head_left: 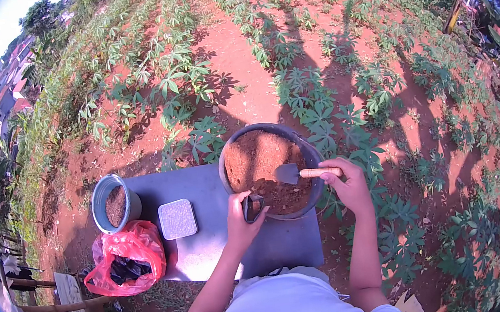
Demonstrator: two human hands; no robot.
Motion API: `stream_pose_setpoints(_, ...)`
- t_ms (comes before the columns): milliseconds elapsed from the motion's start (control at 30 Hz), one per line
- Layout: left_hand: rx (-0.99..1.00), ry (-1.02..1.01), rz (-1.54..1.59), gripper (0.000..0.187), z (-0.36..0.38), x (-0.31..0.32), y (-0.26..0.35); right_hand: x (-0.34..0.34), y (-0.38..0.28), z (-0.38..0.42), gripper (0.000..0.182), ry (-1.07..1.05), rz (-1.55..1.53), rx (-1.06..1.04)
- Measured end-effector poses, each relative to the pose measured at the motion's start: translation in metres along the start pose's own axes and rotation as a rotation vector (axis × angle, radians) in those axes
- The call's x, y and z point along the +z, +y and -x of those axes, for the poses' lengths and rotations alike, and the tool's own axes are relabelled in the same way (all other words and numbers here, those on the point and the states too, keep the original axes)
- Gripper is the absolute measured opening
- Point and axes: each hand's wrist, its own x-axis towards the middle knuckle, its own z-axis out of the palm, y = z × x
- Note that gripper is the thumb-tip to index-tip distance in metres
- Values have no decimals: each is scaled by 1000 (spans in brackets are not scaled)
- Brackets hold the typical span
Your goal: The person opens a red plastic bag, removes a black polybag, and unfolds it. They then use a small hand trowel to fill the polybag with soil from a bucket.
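A dark round tub (309,154) of reddish-brown soil (262,154) stands at the right end of the table. My right hand (348,181) is closed around the wooden handle of a small trowel (288,173), whose grey blade is over the soil. In my left hand (241,220) is a small black planting bag (251,209), gripped near the tub's front left rim, with its mouth facing up and some brown soil visible inside.
On the grey table (203,181) are a white square container (177,219) of pale granules, a blue-grey bucket (132,204) with brown material, and a red plastic bag (148,245) holding black plastic. Leafy plant rows (299,96) grow beyond. A wooden post (71,306) stands at lower left.
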Motion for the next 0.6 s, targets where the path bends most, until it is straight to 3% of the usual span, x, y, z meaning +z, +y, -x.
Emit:
stream_pose_setpoints(67,-30,36,-38,60,2,-5,-4,8,24,9,31,-35,59,113)
stream_pose_setpoints(167,-75,60,-25,59,6,-12,-9,27,54,29,30,15,140,80)
stream_pose_setpoints(300,-76,78,-49,58,11,-18,-7,45,63,45,30,8,-144,220)
stream_pose_setpoints(600,-113,77,-42,59,12,-22,-6,73,49,-21,26,-54,-23,-67)
